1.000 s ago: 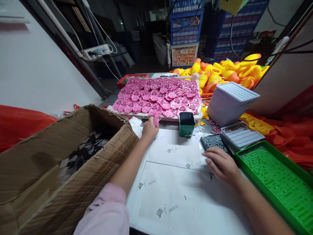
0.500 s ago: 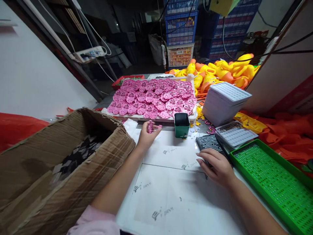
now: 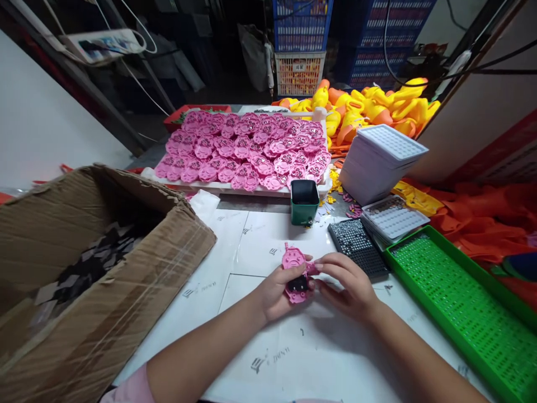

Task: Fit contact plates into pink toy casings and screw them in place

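Note:
Over the white sheet, my left hand (image 3: 280,290) is closed around a pink plastic toy shell (image 3: 292,258), its thumb lying across the front. A black part sits in the lower half of the shell. My right hand (image 3: 348,284) touches the shell's right edge, its thumb and fingers pinched at a small pink piece there. Whether that piece is loose or joined to the shell I cannot tell. Behind the hands, rows of similar pink shells (image 3: 226,146) lie in a white tray (image 3: 268,194). A black tray of small metal pieces (image 3: 356,246) lies beyond my right hand.
A cardboard box (image 3: 138,280) with black pieces stands at left. A dark green cup (image 3: 304,210) stands before the pink shells. To the right are a green tray (image 3: 465,313), stacked white trays (image 3: 373,168) and orange material (image 3: 482,218). Yellow parts (image 3: 377,109) are heaped behind.
My left hand has come back from near the pink shells to the middle of the sheet, with the pink shell. My right hand has moved left from the black tray to meet it. The view has shifted slightly.

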A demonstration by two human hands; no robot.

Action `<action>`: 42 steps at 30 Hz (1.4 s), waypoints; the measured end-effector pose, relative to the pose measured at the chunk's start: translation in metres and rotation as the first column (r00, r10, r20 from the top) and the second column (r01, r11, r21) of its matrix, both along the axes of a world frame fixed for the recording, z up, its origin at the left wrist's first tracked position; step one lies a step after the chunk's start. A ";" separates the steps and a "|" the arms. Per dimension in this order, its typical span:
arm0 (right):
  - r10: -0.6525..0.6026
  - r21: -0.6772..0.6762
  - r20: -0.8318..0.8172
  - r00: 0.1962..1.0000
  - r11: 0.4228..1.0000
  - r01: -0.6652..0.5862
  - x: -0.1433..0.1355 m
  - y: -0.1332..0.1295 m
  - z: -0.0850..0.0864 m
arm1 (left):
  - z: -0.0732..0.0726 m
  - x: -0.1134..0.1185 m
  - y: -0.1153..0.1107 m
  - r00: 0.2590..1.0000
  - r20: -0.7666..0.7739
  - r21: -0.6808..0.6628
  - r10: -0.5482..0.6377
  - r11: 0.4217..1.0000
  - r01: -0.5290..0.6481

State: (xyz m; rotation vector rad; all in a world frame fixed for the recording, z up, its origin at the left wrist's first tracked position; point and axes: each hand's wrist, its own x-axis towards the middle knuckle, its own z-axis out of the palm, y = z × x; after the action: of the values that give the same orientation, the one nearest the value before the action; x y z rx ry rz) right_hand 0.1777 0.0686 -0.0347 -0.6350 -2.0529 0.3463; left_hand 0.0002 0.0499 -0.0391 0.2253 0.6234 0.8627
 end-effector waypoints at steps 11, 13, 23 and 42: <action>-0.002 -0.005 0.007 1.000 1.000 0.002 0.003 0.001 -0.003 | -0.004 0.000 0.001 0.994 -0.020 0.114 -0.109 0.987 0.111; -0.007 -0.030 -0.008 1.000 1.000 0.007 0.004 0.002 -0.001 | -0.007 0.002 0.002 0.992 0.027 0.089 -0.127 0.988 0.124; -0.083 0.001 0.018 0.996 0.997 0.083 0.002 0.001 -0.004 | -0.007 0.008 -0.003 0.973 -0.045 0.126 -0.227 0.965 0.231; -0.030 -0.093 0.034 0.999 0.995 0.033 0.005 0.003 -0.007 | -0.001 0.010 -0.007 0.984 -0.177 0.174 -0.005 0.984 0.036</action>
State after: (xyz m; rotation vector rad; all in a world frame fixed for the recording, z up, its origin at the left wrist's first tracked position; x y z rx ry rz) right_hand 0.1824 0.0721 -0.0415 -0.7341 -2.0647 0.4181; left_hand 0.0100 0.0429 -0.0401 0.4719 0.7081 0.8845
